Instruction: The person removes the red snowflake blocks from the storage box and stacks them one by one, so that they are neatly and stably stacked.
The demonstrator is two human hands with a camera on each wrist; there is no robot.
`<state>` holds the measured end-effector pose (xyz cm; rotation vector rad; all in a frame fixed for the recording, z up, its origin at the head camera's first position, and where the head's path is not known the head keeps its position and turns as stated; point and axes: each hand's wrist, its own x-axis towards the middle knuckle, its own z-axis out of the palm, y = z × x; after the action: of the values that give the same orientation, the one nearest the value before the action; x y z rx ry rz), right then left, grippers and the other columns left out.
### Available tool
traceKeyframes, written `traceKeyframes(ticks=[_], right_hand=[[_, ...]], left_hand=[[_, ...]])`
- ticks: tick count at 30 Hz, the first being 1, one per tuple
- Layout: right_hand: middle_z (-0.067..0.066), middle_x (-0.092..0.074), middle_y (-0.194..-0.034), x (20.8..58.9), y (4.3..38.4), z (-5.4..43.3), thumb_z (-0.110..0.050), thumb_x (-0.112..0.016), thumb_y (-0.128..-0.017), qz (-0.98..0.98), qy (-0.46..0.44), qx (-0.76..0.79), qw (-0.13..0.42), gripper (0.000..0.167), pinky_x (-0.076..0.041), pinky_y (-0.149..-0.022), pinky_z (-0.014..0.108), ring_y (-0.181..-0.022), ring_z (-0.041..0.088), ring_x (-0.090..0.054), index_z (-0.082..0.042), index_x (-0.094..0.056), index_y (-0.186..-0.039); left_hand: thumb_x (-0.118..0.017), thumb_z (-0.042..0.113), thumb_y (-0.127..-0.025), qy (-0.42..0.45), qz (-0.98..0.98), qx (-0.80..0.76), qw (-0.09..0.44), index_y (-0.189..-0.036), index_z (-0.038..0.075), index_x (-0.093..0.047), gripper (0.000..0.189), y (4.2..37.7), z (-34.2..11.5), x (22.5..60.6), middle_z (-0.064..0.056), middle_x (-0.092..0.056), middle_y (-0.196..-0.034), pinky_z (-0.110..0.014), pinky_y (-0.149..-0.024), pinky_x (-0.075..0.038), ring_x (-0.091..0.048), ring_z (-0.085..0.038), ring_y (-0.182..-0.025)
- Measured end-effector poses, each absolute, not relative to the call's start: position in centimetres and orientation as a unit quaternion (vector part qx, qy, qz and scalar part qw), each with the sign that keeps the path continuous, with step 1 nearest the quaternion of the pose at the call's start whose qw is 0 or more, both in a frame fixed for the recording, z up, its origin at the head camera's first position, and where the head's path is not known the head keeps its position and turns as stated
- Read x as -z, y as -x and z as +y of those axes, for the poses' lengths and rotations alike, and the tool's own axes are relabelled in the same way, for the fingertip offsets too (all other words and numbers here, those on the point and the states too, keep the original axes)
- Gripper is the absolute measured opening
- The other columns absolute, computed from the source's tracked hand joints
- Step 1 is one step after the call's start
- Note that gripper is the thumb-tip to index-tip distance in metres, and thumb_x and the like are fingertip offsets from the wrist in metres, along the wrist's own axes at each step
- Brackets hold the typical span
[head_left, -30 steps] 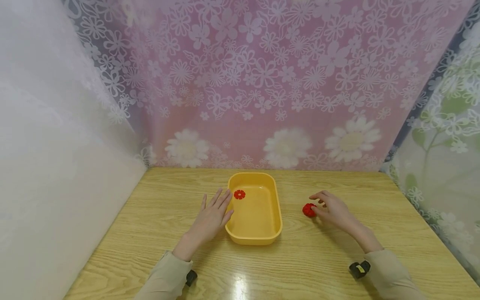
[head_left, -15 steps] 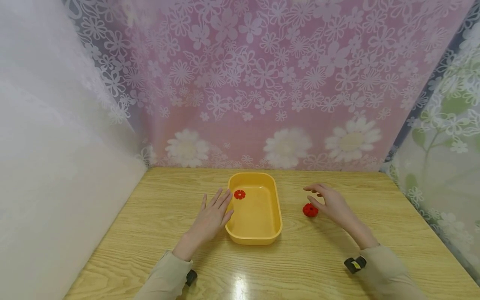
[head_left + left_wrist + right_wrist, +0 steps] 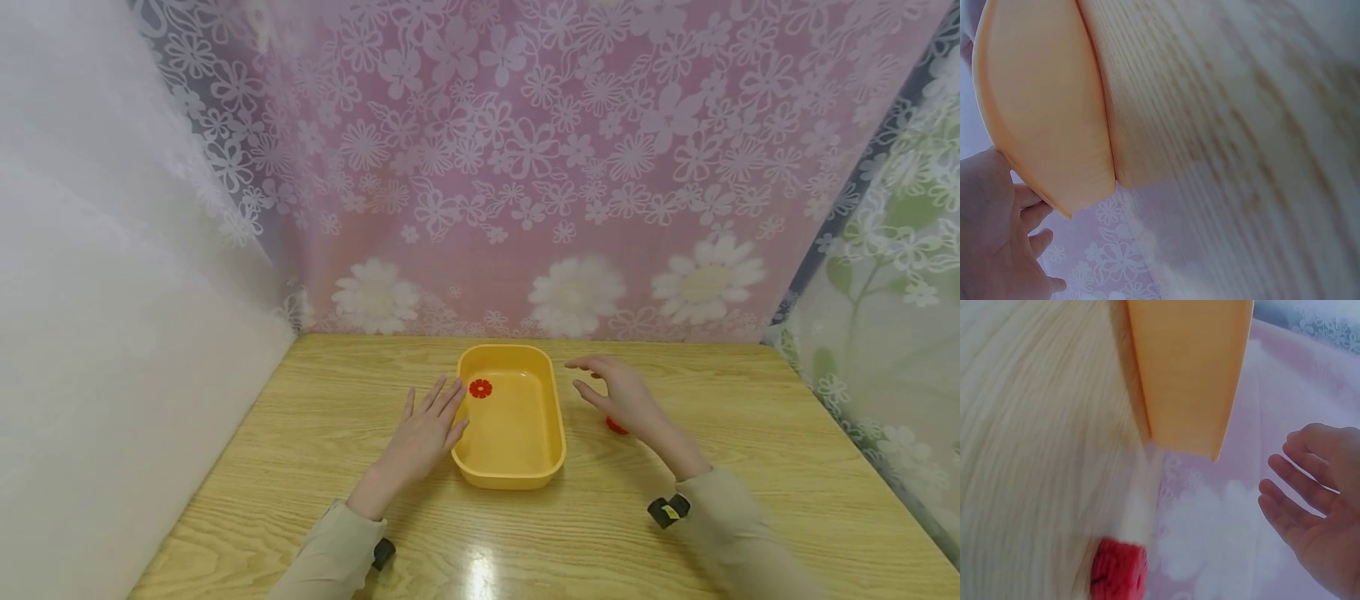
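Observation:
A yellow plastic tub (image 3: 508, 482) stands on the table. In it, near the back left, lies a flat red flower-shaped disc (image 3: 481, 389). My left hand (image 3: 420, 433) rests on the tub's left rim with fingers extended; the left wrist view shows that hand (image 3: 991, 231) right at the rim. My right hand (image 3: 618, 400) hovers just right of the tub, thumb and fingers spread apart, holding nothing. Partly hidden under it in the head view is a red stack of notched discs (image 3: 617, 427). The right wrist view shows this red stack (image 3: 1119, 569) on the table, apart from the hand.
The wood-grain table (image 3: 600, 533) ends at a pink floral curtain (image 3: 480, 208) behind. A pale sheet (image 3: 112, 292) hangs on the left, a floral one (image 3: 885, 275) on the right. Black wrist cameras (image 3: 668, 511) sit by both sleeves.
My right hand has let go of the red stack, lifted and moved left toward the tub. The stack stays on the table. My left hand keeps its place on the rim.

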<state>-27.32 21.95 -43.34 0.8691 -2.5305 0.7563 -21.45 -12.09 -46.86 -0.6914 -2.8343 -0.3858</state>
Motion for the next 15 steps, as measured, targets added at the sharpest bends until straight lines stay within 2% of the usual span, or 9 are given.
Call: traceKeyframes(ticks=[5, 15], right_hand=[[0.015, -0.07, -0.122, 43.0, 27.7, 19.4, -0.01, -0.073, -0.093, -0.891, -0.324, -0.272, 0.167, 0.034, -0.057, -0.081, 0.052, -0.098, 0.036, -0.069, -0.005, -0.069, -0.127], [0.012, -0.068, -0.128, 43.2, 28.5, 15.1, -0.019, -0.072, -0.096, -0.89, -0.34, -0.281, 0.113, 0.036, -0.056, -0.092, 0.048, -0.112, 0.035, -0.066, -0.007, -0.067, -0.129]], left_hand=[[-0.048, 0.035, -0.108, 0.234, -0.958, 0.13, 0.104, -0.156, 0.005, -0.038, 0.058, 21.7, -12.1, 47.1, -0.007, -0.034, -0.164, -0.069, -0.118, -0.014, -0.021, -0.03, -0.154], [-0.048, 0.035, -0.108, 0.235, -0.958, 0.131, 0.101, -0.157, 0.006, -0.037, 0.058, 21.6, -12.1, 47.0, -0.007, -0.032, -0.164, -0.068, -0.118, -0.013, -0.02, -0.03, -0.155]])
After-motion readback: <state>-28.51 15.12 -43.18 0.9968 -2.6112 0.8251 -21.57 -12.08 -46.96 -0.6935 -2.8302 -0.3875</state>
